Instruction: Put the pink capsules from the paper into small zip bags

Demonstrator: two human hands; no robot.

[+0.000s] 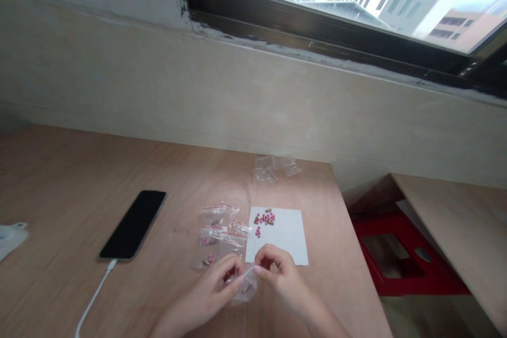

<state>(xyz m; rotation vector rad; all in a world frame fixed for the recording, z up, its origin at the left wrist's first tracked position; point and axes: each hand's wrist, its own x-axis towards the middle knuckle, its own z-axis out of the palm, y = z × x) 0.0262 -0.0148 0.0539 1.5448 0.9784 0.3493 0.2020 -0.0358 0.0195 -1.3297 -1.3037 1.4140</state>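
Note:
Between my two hands is a small clear zip bag (pixel 247 290), its top edge pinched from both sides. My left hand (pixel 217 282) grips the left end of that edge with thumb and finger. At the right end, my right hand (pixel 279 269) pinches it the same way. What lies inside the bag is too blurred to make out. Just beyond my right hand, a white paper sheet (pixel 291 237) bears pink pills (pixel 258 232) and brown capsules (pixel 271 223). Left of the paper lie several clear zip bags (pixel 216 216), some with pink pills and capsules in them.
More clear bags (pixel 265 171) lie near the wall. A black phone (pixel 133 225) with a white cable (pixel 93 296) rests to the left, and a white packet (pixel 11 237) at the far left. The table's right edge drops off beside a red object (pixel 415 282).

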